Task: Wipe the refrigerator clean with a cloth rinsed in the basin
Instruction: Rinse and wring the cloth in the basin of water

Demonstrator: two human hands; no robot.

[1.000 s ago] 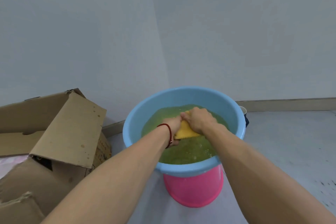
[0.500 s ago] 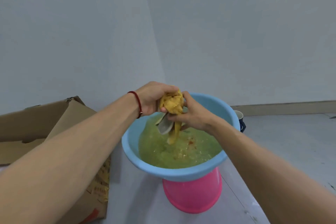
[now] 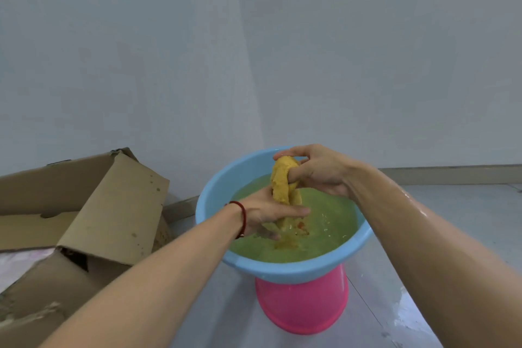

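A twisted yellow cloth (image 3: 282,181) hangs upright over a light blue basin (image 3: 285,268) filled with murky green water. My right hand (image 3: 316,169) grips the cloth's upper end, fingers curled round it. My left hand (image 3: 271,215), with a red string on its wrist, grips the cloth's lower end just above the water. Orange specks float on the water under the cloth. The refrigerator is out of view.
The basin rests on an upturned pink bucket (image 3: 302,305) on a grey floor. An open cardboard box (image 3: 84,223) lies close on the left. Pale walls meet in a corner behind the basin. Wet patches shine on the floor at the right.
The cloth came up out of the water. My hands have swapped places on it: the right now holds the top, the left has dropped to the bottom end.
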